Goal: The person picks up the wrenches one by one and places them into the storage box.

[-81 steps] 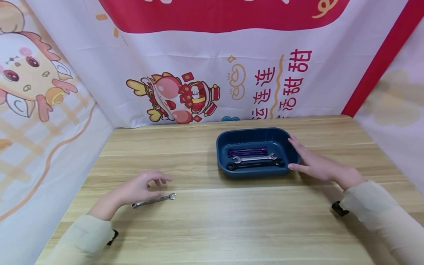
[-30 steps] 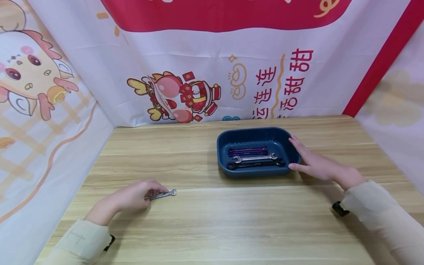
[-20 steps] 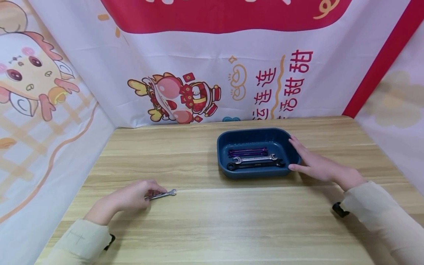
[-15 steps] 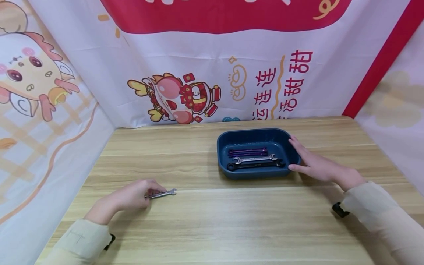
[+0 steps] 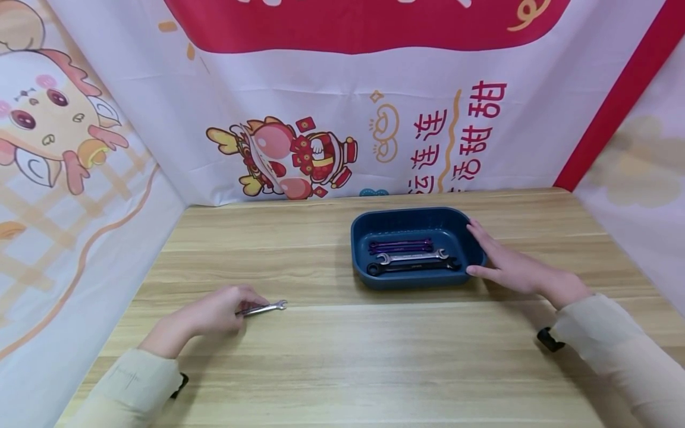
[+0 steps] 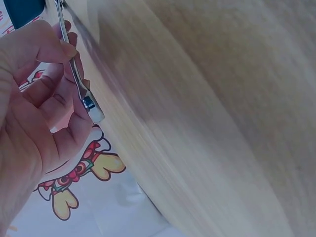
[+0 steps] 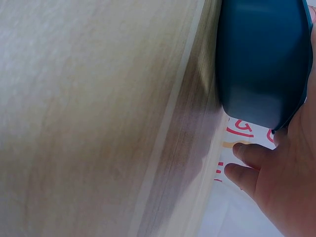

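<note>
My left hand (image 5: 222, 310) pinches a small silver wrench (image 5: 273, 307) between thumb and fingers, with its open end pointing right. In the left wrist view the wrench (image 6: 74, 69) runs along the fingers, one end near the palm. My right hand (image 5: 516, 268) rests against the right end of a dark blue bin (image 5: 414, 280), fingers spread fairly straight at the rim. Inside the bin lie thin purple wrenches (image 5: 401, 245), a silver double open-ended wrench (image 5: 412, 257) and a black wrench (image 5: 412, 267), side by side. In the right wrist view the bin's outer wall (image 7: 264, 64) shows beside the hand.
The wood-grain table (image 5: 342, 362) spreads under both hands. A printed white and red cloth (image 5: 321, 83) stands behind its far edge, with more cloth at the left and right sides.
Earlier my left hand hovered over the wrench lying on the table. It then took hold of it, and now wrench and hand have shifted slightly up. My right hand stays at the bin.
</note>
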A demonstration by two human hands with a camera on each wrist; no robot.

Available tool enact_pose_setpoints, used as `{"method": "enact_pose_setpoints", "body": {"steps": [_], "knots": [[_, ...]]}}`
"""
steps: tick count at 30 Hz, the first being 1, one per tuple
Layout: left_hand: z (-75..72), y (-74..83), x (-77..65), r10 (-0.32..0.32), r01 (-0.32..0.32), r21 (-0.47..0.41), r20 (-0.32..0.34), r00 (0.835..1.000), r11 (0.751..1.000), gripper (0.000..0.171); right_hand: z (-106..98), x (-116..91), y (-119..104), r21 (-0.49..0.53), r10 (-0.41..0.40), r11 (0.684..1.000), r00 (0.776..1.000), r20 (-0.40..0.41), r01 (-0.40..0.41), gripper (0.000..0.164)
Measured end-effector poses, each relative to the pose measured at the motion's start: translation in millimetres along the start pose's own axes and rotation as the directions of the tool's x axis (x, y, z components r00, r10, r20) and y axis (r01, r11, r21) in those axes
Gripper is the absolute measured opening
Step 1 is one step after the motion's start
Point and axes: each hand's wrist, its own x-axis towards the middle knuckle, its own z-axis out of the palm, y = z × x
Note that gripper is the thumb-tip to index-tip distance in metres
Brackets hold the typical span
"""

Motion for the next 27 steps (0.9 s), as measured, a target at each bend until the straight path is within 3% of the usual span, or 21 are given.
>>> {"method": "enact_pose_setpoints", "body": {"steps": [9,14,27], "knots": [[-3.1,2.2,0.9,-0.003,0.003,0.027,-0.001,1.000,1.000,0.049,-0.2,-0.4,-0.4,0.006,0.005,1.000,1.000,0.005,-0.005,0.093],[-4.3,2.0,2.8,-0.041,0.041,0.007,0.007,0.999,0.999,0.050,0.0,0.1,1.0,-0.006,0.007,1.000,1.000,0.005,-0.007,0.094],[-12.8,3.8,18.8,-0.064,0.064,0.018,-0.007,0.998,0.998,0.053,-0.5,0.6,0.6,-0.003,-0.001,1.000,1.000,0.002,0.001,0.093]]}}
